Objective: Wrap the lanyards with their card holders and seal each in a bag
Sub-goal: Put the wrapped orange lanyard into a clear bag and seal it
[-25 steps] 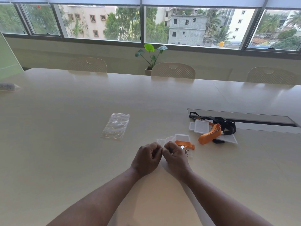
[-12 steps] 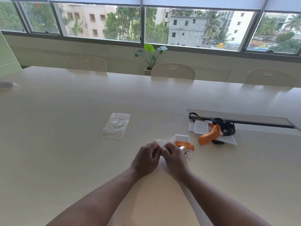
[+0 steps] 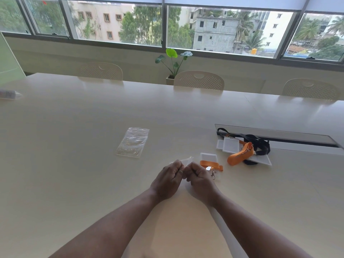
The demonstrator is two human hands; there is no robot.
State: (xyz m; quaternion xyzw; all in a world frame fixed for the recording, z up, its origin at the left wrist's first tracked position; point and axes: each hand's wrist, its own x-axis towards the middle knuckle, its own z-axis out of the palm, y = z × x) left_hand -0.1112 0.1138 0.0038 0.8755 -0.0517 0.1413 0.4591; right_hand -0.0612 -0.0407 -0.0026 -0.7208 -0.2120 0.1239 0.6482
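Both hands meet knuckle to knuckle above the pale cream counter, the left hand and right hand each pinching a small clear plastic bag that pokes up between them. Just right of them lies an orange lanyard with its white card holder. A heap of orange and black lanyards lies farther right, and a flat clear zip bag lies to the left.

Both hands meet above the table, the left hand and right hand pinching a clear bag between them. Just right of the hands lies an orange lanyard with its card holder. Farther right sits a pile of lanyards and holders; left of the hands, spare bags.
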